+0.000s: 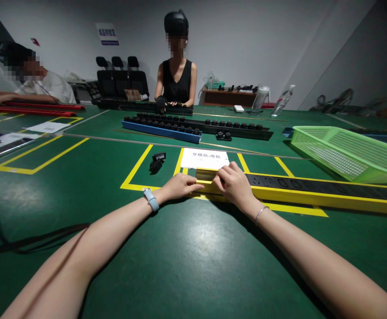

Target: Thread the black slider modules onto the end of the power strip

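1. Small black plastic parts [157, 163] are laid on the green worktop [193, 261].
2. The long yellow channel-shaped rail [313, 197] is pinched at its left end by the left hand [177, 186].
3. The right hand [236, 187] is curled over it, contents hidden.

The socket rail [313, 197] lies on the workbench [193, 270]. The printed sheet [205, 159] lies behind its left end; loose modules [157, 163] lie left of the sheet. The mesh basket [333, 156] stands behind the rail's right portion.
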### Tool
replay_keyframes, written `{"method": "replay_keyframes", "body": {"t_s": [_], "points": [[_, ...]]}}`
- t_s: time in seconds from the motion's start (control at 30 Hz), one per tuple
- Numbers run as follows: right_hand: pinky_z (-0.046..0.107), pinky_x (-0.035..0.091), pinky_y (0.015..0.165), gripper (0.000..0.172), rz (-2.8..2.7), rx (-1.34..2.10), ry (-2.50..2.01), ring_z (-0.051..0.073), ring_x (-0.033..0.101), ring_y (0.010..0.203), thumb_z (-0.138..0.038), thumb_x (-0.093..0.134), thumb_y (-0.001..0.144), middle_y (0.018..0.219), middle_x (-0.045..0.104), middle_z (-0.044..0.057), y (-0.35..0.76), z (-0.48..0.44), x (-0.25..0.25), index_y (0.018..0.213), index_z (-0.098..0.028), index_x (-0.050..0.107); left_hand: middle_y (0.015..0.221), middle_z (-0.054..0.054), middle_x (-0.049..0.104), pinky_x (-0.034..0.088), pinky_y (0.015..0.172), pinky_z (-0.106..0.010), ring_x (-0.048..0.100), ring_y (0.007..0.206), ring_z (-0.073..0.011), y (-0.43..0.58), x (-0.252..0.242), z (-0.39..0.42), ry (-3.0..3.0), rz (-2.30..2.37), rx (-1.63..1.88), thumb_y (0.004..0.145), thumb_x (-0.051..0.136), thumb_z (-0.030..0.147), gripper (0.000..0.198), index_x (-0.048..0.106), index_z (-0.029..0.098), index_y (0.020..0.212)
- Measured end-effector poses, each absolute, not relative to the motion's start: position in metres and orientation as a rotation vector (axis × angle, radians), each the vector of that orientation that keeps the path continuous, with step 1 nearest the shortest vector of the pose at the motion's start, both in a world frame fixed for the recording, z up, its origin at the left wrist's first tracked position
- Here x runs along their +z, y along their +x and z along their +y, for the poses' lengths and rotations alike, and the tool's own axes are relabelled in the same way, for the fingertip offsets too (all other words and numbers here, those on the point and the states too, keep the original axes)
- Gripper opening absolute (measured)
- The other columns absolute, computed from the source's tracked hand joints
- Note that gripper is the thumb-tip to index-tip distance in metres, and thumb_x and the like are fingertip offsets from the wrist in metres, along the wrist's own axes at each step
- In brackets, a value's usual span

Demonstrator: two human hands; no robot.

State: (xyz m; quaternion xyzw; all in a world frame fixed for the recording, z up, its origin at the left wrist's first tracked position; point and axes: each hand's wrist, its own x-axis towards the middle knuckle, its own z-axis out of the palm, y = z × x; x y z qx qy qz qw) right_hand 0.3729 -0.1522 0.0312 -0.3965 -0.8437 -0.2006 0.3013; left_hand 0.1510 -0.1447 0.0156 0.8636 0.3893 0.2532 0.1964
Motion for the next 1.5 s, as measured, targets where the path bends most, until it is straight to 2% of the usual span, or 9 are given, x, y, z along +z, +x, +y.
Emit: {"method": "replay_keyframes", "body": {"t_s": [0.2,0.33,0.4,0.5,0.6,0.77,1.03,1.27,1.5], "points": [[0.032,0.035,0.070,0.021,-2.227,-0.656,-1.113,0.021,0.044,0.076,-0.024,0.042,0.094,0.074,0.058,0.007,0.369,-0.153,0.026,0.082,-0.016,0.057,0.049,0.006,0.043,0.022,0.051,-0.022,0.035,0.048,-0.0067,0.149,0.014,-0.140,2.331,1.091,0.674,0.085,0.052,0.055,0.051,0.049,0.014,0.055],[0.034,0.031,0.070,0.028,-2.220,-0.754,-1.199,0.021,0.044,0.078,-0.036,0.040,0.096,0.077,0.059,0.007,0.363,-0.156,0.026,0.087,-0.016,0.058,0.054,0.001,0.057,0.035,0.058,-0.022,0.051,0.052,-0.0096,0.148,0.012,-0.138,2.226,1.048,0.749,0.095,0.032,0.051,0.055,0.056,0.015,0.061],[0.035,0.029,0.071,0.031,-2.222,-0.793,-1.228,0.022,0.044,0.080,-0.039,0.040,0.096,0.078,0.059,0.007,0.361,-0.157,0.027,0.084,-0.018,0.058,0.061,-0.001,0.062,0.042,0.066,-0.024,0.057,0.062,-0.0126,0.148,0.012,-0.138,2.204,1.138,0.914,0.097,0.026,0.046,0.054,0.061,0.016,0.069],[0.037,0.029,0.075,0.030,-2.224,-0.789,-1.232,0.023,0.045,0.084,-0.040,0.040,0.096,0.082,0.061,0.008,0.360,-0.159,0.026,0.084,-0.018,0.058,0.094,-0.006,0.066,0.041,0.092,-0.033,0.058,0.098,-0.0194,0.148,0.015,-0.136,2.236,1.444,1.355,0.094,0.039,0.033,0.029,0.064,0.017,0.091],[0.038,0.029,0.082,0.022,-2.231,-0.733,-1.153,0.024,0.046,0.091,-0.032,0.043,0.094,0.092,0.063,0.008,0.359,-0.161,0.025,0.098,-0.017,0.059,0.129,-0.011,0.049,0.029,0.110,-0.041,0.043,0.125,-0.0249,0.145,0.015,-0.131,2.059,1.846,1.727,0.085,0.052,0.020,0.035,0.054,0.019,0.120],[0.036,0.031,0.088,0.026,-2.255,-0.623,-0.943,0.022,0.049,0.096,-0.014,0.041,0.090,0.105,0.064,0.009,0.357,-0.160,0.021,0.111,-0.015,0.056,0.145,-0.016,0.028,0.022,0.114,-0.048,0.028,0.136,-0.0325,0.135,0.007,-0.118,1.710,2.232,1.706,0.076,0.059,0.018,0.061,0.042,0.018,0.134],[0.030,0.032,0.077,0.024,-2.356,-0.614,-0.901,0.017,0.047,0.070,-0.008,0.039,0.088,0.075,0.061,0.003,0.359,-0.156,0.015,0.087,-0.017,0.061,0.146,-0.016,0.026,0.023,0.114,-0.051,0.028,0.135,-0.0352,0.121,-0.004,-0.100,1.456,2.301,1.564,0.074,0.060,0.016,0.060,0.045,0.018,0.132],[0.029,0.031,0.076,0.025,-2.336,-0.651,-0.909,0.016,0.043,0.066,-0.009,0.038,0.089,0.072,0.059,0.002,0.358,-0.157,0.015,0.081,-0.018,0.060,0.126,-0.010,0.037,0.029,0.112,-0.045,0.038,0.125,-0.0271,0.123,-0.004,-0.105,1.490,2.141,1.675,0.070,0.049,-0.005,0.054,0.058,0.023,0.115],[0.029,0.031,0.075,0.026,-2.336,-0.635,-0.928,0.016,0.042,0.066,-0.010,0.039,0.089,0.071,0.058,0.002,0.358,-0.157,0.014,0.080,-0.019,0.060,0.117,-0.008,0.036,0.031,0.112,-0.042,0.041,0.120,-0.0228,0.129,0.002,-0.113,1.560,1.975,1.772,0.072,0.050,-0.005,0.046,0.062,0.023,0.107]]}}
